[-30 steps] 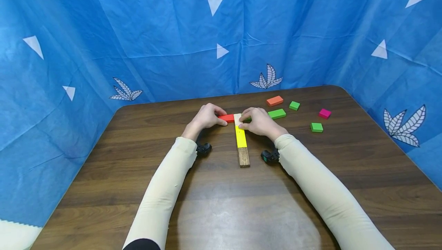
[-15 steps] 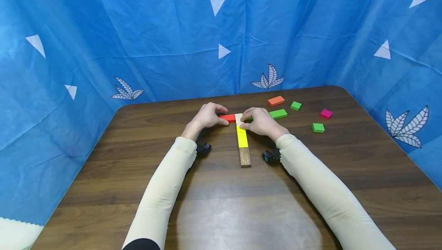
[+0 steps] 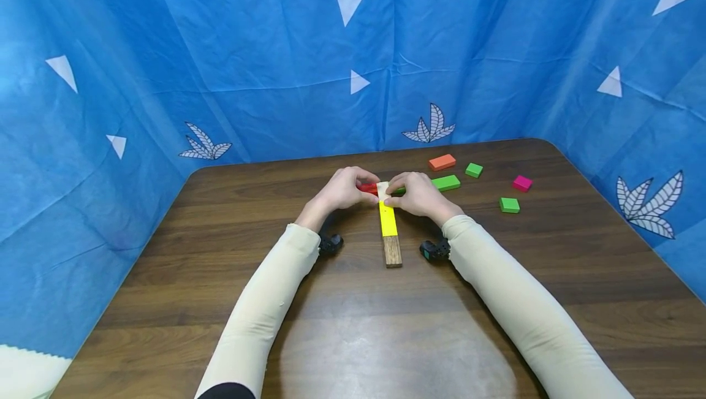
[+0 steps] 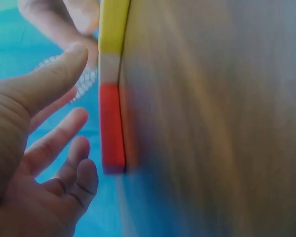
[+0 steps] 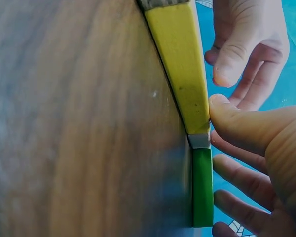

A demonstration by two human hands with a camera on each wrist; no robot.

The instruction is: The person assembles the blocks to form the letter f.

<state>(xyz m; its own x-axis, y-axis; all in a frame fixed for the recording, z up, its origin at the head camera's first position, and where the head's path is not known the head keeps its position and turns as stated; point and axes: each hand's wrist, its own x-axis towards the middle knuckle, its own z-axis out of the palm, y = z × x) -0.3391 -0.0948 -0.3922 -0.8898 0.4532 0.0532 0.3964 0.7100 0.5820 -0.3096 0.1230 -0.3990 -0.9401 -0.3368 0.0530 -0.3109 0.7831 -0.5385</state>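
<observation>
A row of flat blocks stretches toward me in the head view: a pale block at the far end, a yellow block, then a brown wood-grain block. Beside the pale block lie a red block to the left and a long green block to the right. My left hand hovers over the red block, fingers loosely spread and thumb toward the pale end. Thumb and fingers of my right hand rest at the yellow and pale blocks and over the green one, without a clear grip.
Toward the back right of the brown table lie an orange block, two small green blocks and a magenta block. A blue curtain stands behind the table. Each wrist carries a black device.
My left hand has shifted right along the red block, up to the pale block and closer to my right hand. The right hand and the blocks look almost unchanged.
</observation>
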